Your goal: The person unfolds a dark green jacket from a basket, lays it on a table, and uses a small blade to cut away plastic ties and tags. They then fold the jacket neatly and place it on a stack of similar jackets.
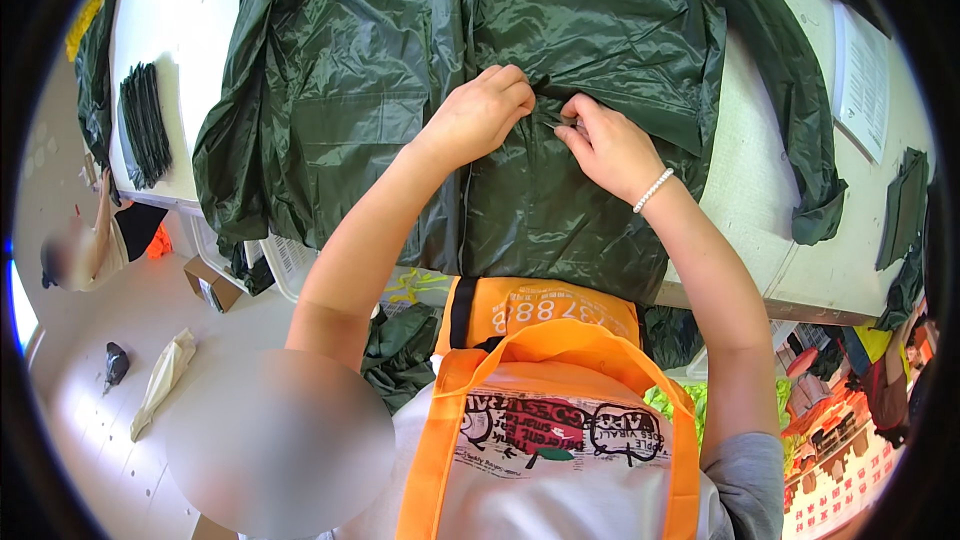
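A dark green, shiny rain jacket [370,50] lies spread and wrinkled over the table, its hem hanging past the near edge. My left hand [480,112] is closed on the fabric just right of the front opening, beside a gathered fold. Close by on the right, my right hand [610,145], with a beaded bracelet on the wrist, pinches at the same fold. A small pale, shiny bit shows between its thumb and index finger, too small to name. The fingers of both hands partly hide what they grip. The jacket's sleeve [800,140] trails down at the right.
On the white table [190,0] lie a stack of folded dark green pieces [146,125] at left and printed paper sheets [860,80] at right. Plastic crates [285,265] with dark fabric stand below. Another person [105,240] works at far left, near a cardboard box [212,285].
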`<state>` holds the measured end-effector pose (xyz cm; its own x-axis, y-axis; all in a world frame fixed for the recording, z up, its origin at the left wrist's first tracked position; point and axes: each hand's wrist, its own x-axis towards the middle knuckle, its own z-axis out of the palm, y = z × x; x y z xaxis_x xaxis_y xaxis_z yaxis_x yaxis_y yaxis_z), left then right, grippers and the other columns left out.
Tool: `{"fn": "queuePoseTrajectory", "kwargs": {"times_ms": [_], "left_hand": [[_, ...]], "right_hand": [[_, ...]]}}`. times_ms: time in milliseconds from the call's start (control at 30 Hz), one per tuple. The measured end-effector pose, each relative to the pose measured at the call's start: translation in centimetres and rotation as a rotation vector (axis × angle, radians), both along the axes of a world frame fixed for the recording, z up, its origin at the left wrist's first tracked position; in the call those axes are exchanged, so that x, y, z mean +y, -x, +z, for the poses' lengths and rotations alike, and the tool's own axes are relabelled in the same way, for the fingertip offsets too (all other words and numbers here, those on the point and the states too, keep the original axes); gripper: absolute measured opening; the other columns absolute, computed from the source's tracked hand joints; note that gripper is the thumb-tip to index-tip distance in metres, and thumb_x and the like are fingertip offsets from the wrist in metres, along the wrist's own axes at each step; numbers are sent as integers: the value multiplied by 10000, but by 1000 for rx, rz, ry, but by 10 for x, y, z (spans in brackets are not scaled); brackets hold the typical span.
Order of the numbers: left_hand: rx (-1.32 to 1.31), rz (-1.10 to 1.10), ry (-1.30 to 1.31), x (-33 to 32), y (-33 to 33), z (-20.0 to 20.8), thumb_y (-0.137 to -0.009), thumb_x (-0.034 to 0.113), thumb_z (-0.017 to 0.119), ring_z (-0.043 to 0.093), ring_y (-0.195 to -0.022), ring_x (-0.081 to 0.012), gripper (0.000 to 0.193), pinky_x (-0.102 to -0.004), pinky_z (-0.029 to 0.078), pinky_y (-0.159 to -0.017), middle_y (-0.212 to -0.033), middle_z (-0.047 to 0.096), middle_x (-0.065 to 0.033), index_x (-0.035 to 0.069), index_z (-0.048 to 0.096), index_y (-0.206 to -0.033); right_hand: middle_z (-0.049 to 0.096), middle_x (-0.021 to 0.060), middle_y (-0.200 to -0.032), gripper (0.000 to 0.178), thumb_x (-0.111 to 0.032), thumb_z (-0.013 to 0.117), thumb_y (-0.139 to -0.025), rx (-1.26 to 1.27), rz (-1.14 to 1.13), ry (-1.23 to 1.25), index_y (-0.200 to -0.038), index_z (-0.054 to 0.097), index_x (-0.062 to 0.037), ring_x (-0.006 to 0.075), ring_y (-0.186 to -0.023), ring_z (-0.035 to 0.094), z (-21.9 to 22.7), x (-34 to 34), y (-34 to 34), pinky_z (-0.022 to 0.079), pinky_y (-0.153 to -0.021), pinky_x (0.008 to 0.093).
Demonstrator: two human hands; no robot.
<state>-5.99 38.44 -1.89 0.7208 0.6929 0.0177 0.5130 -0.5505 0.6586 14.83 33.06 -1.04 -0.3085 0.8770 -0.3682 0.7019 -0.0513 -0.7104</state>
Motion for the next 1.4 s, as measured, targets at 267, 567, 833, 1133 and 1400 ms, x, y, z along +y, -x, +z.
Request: {"fn": "queuePoseTrajectory", "kwargs": {"times_ms": [267,567,833,1133,1400], "left_hand": [[-24,9,26,3,1,0,-803,71,605,554,-884,-293,62,-378,484,-745,-888,542,-90,37,574,-843],[-9,20,33,4,-1,0,-809,97,613,563,-889,-284,69,-378,490,-744,-885,556,-78,47,589,-849],[-16,43,25,4,-3,1,-801,106,621,574,-882,-270,66,-369,494,-737,-881,576,-64,54,602,-836],[-15,45,76,5,-2,-1,-794,54,620,574,-897,-309,75,-377,483,-764,-927,590,-98,30,597,-862],[-47,69,107,5,-1,-5,-791,45,622,576,-885,-310,74,-372,479,-762,-906,592,-102,23,591,-855]], "right_hand": [[662,110,-840,204,-239,590,-886,-13,4,-132,-980,551,-63,318,-776,630,2,-1,8,489,-644,405],[669,120,-839,199,-243,592,-887,-1,-50,-77,-965,572,-62,326,-779,633,-4,-4,10,494,-646,400],[664,124,-870,219,-290,556,-898,29,-60,-55,-974,563,-85,336,-802,632,-6,-2,10,502,-666,439],[672,118,-834,187,-234,594,-883,33,-95,-55,-943,586,-57,322,-774,637,-7,0,13,494,-650,397],[665,114,-899,197,-263,579,-881,-1,-61,-11,-958,567,-81,331,-813,632,-2,5,9,503,-677,433]]}}
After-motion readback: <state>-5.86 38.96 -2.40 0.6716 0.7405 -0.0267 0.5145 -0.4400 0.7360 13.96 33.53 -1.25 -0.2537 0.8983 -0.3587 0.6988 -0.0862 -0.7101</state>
